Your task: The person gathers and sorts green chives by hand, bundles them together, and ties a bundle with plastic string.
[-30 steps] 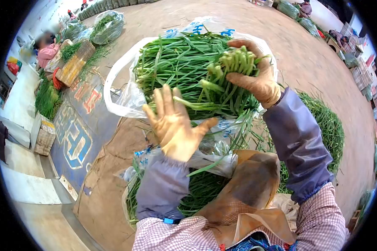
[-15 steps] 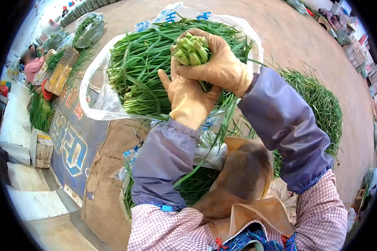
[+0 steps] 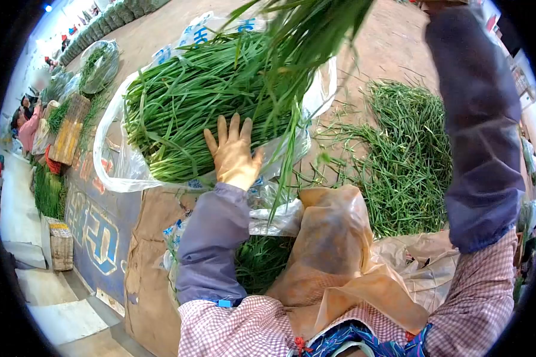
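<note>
My gloved left hand lies flat with fingers spread on a heap of garlic chives. The heap rests in an open white plastic bag with blue lettering. A bunch of garlic chives is lifted in the air at the top of the view, its leaves hanging down and blurred. Only a sliver of my right hand shows at the top edge, its fingers out of frame. The raised bunch, otherwise unsupported, appears held by that hand.
Loose cut leaves are heaped on the floor at right. A brown apron covers my lap, with more greens beside it. At left are a blue printed mat, crates and a person in pink.
My hands have separated. The right hand moved up and right, and the bunch swung upward with its leaves now hanging. My left hand left the bunch and spread on the heap.
</note>
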A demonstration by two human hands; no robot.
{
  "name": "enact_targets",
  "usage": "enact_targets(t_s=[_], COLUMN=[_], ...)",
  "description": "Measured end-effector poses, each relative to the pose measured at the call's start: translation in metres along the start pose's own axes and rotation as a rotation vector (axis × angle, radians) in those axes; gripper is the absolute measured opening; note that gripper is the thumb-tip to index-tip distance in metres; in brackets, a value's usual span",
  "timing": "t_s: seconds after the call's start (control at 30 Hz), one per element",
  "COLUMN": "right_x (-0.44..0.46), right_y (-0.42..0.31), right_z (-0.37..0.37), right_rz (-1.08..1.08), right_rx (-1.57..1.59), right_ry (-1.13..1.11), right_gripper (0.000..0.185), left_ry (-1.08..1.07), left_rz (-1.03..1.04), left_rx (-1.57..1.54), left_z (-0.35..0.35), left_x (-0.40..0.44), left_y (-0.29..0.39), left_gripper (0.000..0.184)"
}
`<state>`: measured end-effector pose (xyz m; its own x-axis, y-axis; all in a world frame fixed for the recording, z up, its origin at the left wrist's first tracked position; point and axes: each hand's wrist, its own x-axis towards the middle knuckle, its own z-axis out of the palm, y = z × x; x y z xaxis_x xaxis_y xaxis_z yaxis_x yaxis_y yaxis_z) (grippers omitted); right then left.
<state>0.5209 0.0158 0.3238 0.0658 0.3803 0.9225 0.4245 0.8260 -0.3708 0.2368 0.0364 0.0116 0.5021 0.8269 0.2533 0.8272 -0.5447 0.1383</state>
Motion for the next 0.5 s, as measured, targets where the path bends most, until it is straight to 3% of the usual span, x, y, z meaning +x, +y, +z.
enact_targets(t_s=[0.1, 0.13, 0.17, 0.27, 0.37, 0.4, 0.43, 0.5], right_x=[-0.019, -0.028, -0.034, -0.064, -0.107, -0.128, -0.145, -0.176], right_y=[-0.032, -0.038, -0.043, -0.055, -0.053, -0.045, -0.040, -0.058], right_z=[-0.060, -0.083, -0.108, -0.172, -0.211, -0.246, -0.222, -0.194], right_rz=[0.092, 0.128, 0.172, 0.310, 0.487, 0.659, 0.505, 0.599], right_rx=[-0.003, -0.003, 0.012, 0.050, 0.141, 0.378, 0.159, 0.300], right_ry=[0.130, 0.165, 0.193, 0.292, 0.354, 0.190, 0.348, 0.370], right_gripper=[0.028, 0.028, 0.029, 0.033, 0.039, 0.042, 0.046, 0.051], left_ry=[0.263, 0.496, 0.583, 0.275, -0.138, -0.200, -0.268, -0.290], left_rz=[0.102, 0.182, 0.141, -0.090, -0.200, -0.211, -0.223, -0.229], left_rx=[-0.318, -0.367, -0.558, -0.604, -0.423, -0.356, -0.289, -0.295], left_z=[-0.008, -0.017, -0.018, -0.043, -0.047, -0.039, -0.024, 0.009], left_x=[-0.003, -0.002, 0.001, 0.008, 0.039, 0.052, 0.061, 0.076], left_y=[-0.009, -0.005, 0.000, 0.034, 0.081, 0.094, 0.102, 0.104], left_gripper=[0.048, 0.033, 0.024, 0.025, 0.052, 0.054, 0.058, 0.061])
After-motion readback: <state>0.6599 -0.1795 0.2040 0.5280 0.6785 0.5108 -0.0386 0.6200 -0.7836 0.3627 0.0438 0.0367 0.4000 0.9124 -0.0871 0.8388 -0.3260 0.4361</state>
